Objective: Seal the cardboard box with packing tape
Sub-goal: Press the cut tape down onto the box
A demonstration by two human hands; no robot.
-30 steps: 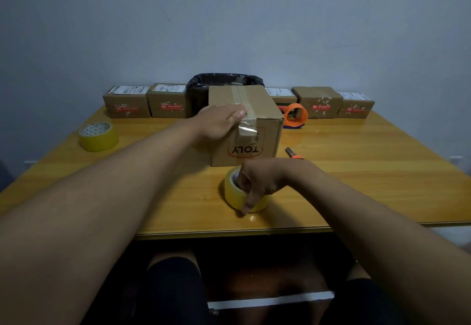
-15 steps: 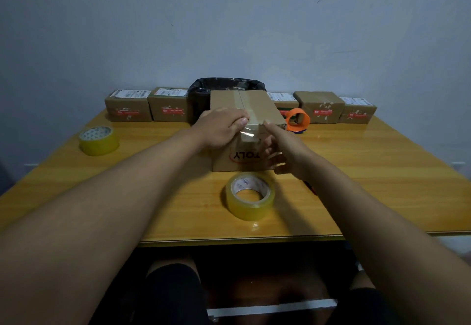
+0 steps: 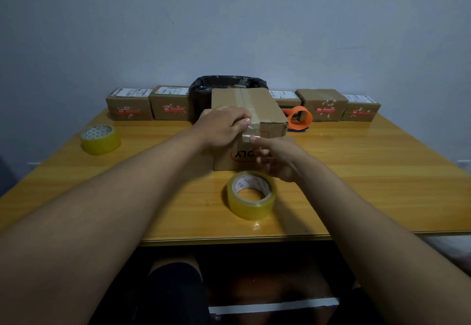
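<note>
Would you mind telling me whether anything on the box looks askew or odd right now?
The cardboard box sits with its red logo upside down toward the camera. The tape end hanging over the front edge looks wrinkled, not yet flat.

A cardboard box [image 3: 248, 110] is sitting on the yellow wooden desk [image 3: 356, 171], a strip of clear tape [image 3: 251, 131] running along its top seam and folding down over the near face. The left hand [image 3: 224, 126] is lying on the box's near top edge, thumb pressing the tape at the corner. The right hand [image 3: 277, 157] is reaching in front of the near face, fingertips touching the tape's loose end. A roll of tape [image 3: 252, 194] is lying flat just before the box. Another roll [image 3: 100, 139] is resting far left. Small parcels [image 3: 322, 104] are lining the back edge beside an orange dispenser [image 3: 300, 118].
</note>
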